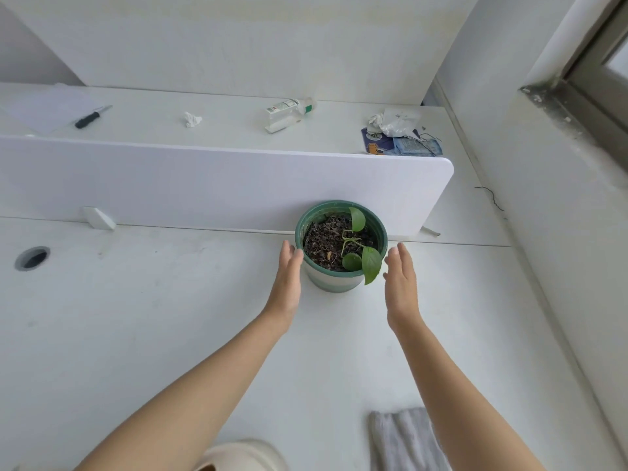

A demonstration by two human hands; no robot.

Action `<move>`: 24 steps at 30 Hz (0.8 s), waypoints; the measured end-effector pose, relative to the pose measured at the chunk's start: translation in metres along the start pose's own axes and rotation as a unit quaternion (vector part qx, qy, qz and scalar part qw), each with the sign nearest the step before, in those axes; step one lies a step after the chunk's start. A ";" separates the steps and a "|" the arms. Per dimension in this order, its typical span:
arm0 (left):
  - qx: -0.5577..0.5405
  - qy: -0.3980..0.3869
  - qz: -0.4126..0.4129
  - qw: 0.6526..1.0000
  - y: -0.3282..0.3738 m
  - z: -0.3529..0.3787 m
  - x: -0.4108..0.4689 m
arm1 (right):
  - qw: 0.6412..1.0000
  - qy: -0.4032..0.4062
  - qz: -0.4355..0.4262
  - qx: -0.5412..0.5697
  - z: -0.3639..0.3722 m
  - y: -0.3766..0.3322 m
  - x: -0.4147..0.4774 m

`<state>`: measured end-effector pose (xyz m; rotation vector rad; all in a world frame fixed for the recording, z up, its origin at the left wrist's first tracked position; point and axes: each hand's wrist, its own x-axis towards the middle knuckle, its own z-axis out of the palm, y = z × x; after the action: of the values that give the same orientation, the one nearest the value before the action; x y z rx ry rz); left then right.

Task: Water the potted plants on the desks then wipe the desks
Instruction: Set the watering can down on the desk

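Note:
A green-rimmed pot [334, 280] with dark soil and a small leafy plant [365, 260] stands on the white desk [153, 317], against the white divider panel [221, 185]. My left hand [288, 283] is flat and open at the pot's left side, its fingertips at the rim. On the right of the pot, a small gap away, my right hand [402, 283] is open too. Neither hand holds anything. A grey cloth [404, 440] lies at the desk's near edge, right of centre. A cream rounded object [238, 455], partly cut off, sits at the bottom edge.
A cable hole [32, 258] is in the desk at the left. Beyond the divider, the far desk holds a knife [91, 116], paper sheets [47, 108], a crumpled tissue [192, 119], a lying bottle [290, 108] and packets with wrappers [401, 137]. A wall and window frame [584, 83] stand at the right.

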<state>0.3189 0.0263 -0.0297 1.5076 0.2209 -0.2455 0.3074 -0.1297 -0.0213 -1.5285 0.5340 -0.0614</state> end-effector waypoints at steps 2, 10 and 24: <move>0.007 0.005 0.001 1.000 0.007 0.001 0.010 | 1.000 0.000 -0.005 0.011 0.007 0.002 -0.009; 0.086 -0.031 0.028 0.995 0.004 0.022 -0.002 | 0.999 -0.019 0.023 0.014 0.019 -0.005 -0.005; 0.071 0.004 -0.021 0.997 0.033 -0.027 -0.096 | 0.999 -0.016 0.039 -0.028 -0.012 0.006 -0.102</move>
<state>0.2372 0.0569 0.0285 1.6459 0.2458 -0.2940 0.2111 -0.1039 0.0032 -1.5587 0.5738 0.0375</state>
